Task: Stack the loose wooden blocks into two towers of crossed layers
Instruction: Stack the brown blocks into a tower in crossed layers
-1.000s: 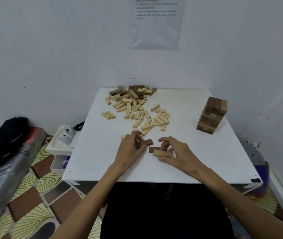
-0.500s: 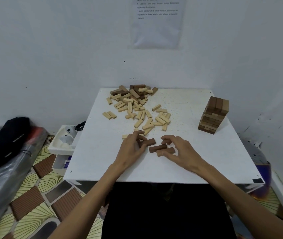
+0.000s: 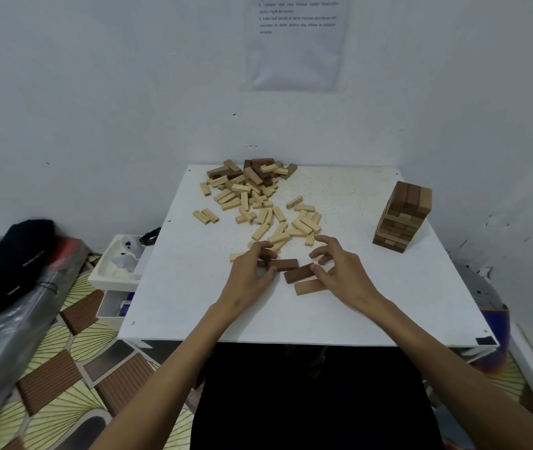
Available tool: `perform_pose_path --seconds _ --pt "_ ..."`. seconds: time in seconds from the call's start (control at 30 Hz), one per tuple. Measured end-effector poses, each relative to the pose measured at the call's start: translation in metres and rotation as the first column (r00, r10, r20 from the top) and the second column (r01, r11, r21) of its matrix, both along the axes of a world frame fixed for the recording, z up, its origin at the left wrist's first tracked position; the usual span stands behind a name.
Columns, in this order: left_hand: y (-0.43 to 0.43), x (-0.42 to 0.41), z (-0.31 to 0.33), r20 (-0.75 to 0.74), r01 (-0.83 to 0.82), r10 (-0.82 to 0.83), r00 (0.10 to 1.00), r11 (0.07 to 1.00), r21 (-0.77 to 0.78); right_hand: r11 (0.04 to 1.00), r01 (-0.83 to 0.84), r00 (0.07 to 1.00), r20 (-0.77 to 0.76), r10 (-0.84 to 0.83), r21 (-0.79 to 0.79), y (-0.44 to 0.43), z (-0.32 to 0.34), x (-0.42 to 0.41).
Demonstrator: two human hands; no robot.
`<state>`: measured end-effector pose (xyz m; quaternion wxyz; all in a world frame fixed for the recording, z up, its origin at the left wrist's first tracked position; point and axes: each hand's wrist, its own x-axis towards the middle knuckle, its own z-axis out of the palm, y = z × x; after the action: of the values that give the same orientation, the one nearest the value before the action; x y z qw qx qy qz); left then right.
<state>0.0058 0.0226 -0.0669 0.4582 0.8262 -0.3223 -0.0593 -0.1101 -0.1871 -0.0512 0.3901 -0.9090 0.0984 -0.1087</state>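
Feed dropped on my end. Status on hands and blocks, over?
Left hand pinches one dark block. Right hand open, touching a second dark block. One tower stands far right; second not yet stacked. Loose pile behind, nothing blocking.

This looks like a spare corner of a home room, set up as a makeshift work spot rather than a lab or workshop. Plain white-painted walls [image 3: 96,92] meet behind a small square white table [image 3: 193,303] pushed into the corner. A printed paper sheet with a few lines of text [image 3: 294,43] is stuck to the wall above it. The floor covering patterned with yellow fans and brown ribbed squares [image 3: 73,352] is household flooring. Beside the table lie everyday belongings: a black fabric item [image 3: 8,254] on a crumpled clear plastic bag [image 3: 5,336], and a white plastic tray of small odds and ends [image 3: 109,282]. The table carries only scattered pale and dark-brown wooden blocks [image 3: 258,203] and a small stacked block tower [image 3: 403,219].
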Motion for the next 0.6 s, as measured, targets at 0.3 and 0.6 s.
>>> perform_pose_path --seconds 0.3,0.6 --pt "-0.009 -0.007 0.002 0.015 0.028 -0.028 1.0 1.0 -0.012 0.993 -0.113 0.992 -0.064 0.111 -0.034 -0.004 0.004 -0.012" --pt "-0.01 -0.013 0.004 0.042 0.183 -0.192 0.981 0.971 0.156 0.975 -0.17 0.969 -0.205 0.139 -0.143 -0.028 -0.004 -0.016"
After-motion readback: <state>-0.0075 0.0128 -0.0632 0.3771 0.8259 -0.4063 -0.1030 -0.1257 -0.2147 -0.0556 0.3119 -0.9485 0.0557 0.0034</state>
